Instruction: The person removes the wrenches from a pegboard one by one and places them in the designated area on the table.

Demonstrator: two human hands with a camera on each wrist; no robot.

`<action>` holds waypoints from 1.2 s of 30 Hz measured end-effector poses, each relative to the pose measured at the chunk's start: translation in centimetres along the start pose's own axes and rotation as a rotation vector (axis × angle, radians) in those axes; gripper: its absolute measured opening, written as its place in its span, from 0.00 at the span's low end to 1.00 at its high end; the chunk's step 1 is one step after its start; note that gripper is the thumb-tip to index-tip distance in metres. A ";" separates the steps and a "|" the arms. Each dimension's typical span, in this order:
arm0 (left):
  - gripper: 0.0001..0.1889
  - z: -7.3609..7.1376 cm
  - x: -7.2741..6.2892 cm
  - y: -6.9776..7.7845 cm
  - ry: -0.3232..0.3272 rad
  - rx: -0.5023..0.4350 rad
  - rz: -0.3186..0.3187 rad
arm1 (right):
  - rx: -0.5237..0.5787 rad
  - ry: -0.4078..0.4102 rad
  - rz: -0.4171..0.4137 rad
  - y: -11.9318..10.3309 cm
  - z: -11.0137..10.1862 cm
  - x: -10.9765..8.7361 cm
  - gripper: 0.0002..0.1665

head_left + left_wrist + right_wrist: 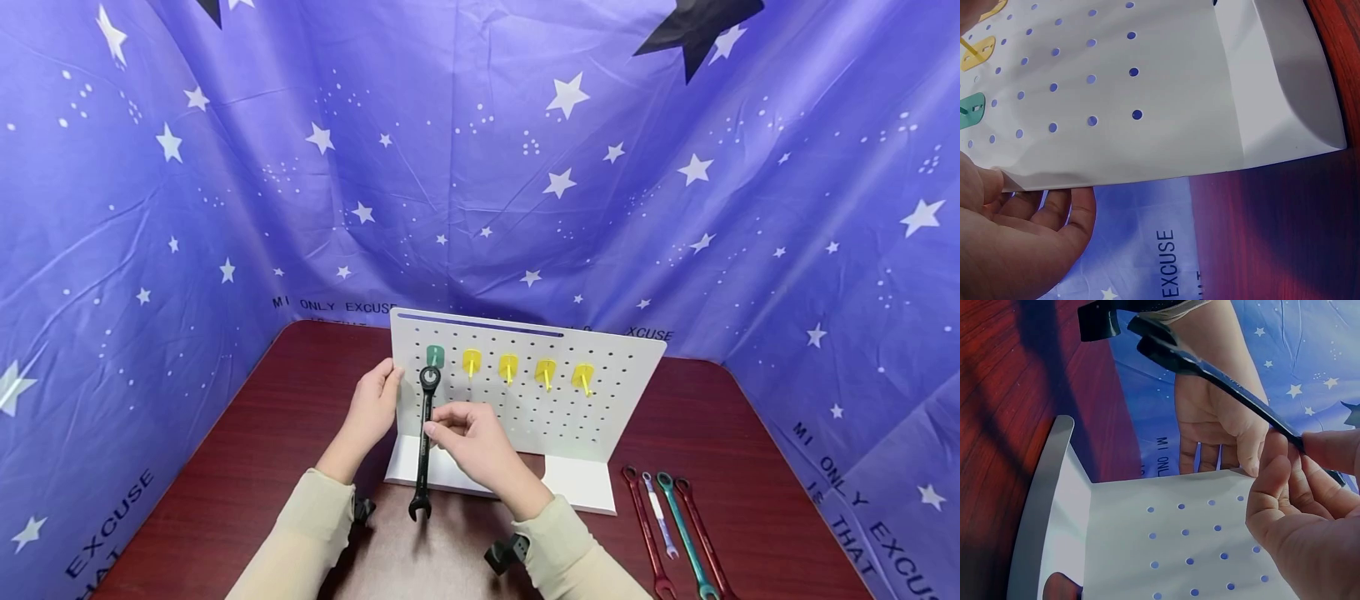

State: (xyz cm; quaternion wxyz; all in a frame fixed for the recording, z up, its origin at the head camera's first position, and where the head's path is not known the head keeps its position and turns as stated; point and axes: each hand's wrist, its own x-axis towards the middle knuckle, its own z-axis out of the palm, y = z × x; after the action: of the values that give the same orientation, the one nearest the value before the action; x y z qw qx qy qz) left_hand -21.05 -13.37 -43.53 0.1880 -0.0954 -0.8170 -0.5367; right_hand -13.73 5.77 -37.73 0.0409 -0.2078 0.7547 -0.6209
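A black combination wrench [424,450] hangs upright in front of the white pegboard [495,417], its ring end up beside the green hook [435,357]. Whether the ring sits on that hook cannot be told. My right hand [480,442] pinches the wrench shaft between thumb and fingers; in the right wrist view the wrench's open end [1166,350] points away from the hand. My left hand [375,398] grips the pegboard's left edge, thumb on the front and fingers behind, as the left wrist view shows for the same hand [1029,237].
Several yellow hooks [508,367] run in a row right of the green one. On the dark red table [697,408], right of the board, lie two red wrenches [643,525], a small silver wrench [660,515] and a green wrench [687,533]. A blue starry cloth [480,167] surrounds the table.
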 end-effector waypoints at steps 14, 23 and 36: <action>0.08 0.0 0.0 -0.1 0.004 0.008 0.028 | 0.023 0.000 -0.024 3.2 -0.5 0.0 0.06; 0.08 0.1 0.0 -0.3 -0.011 0.010 0.018 | 0.086 -0.013 0.019 3.4 -1.0 -0.6 0.05; 0.09 0.1 0.1 0.0 -0.005 -0.001 0.005 | 0.117 -0.014 0.037 3.6 -2.0 -1.3 0.05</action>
State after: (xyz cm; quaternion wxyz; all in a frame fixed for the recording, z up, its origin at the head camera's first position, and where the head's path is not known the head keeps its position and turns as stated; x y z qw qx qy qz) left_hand -21.16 -13.28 -43.54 0.1871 -0.0990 -0.8171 -0.5362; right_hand -14.09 8.58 -40.99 0.0699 -0.1953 0.7204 -0.6618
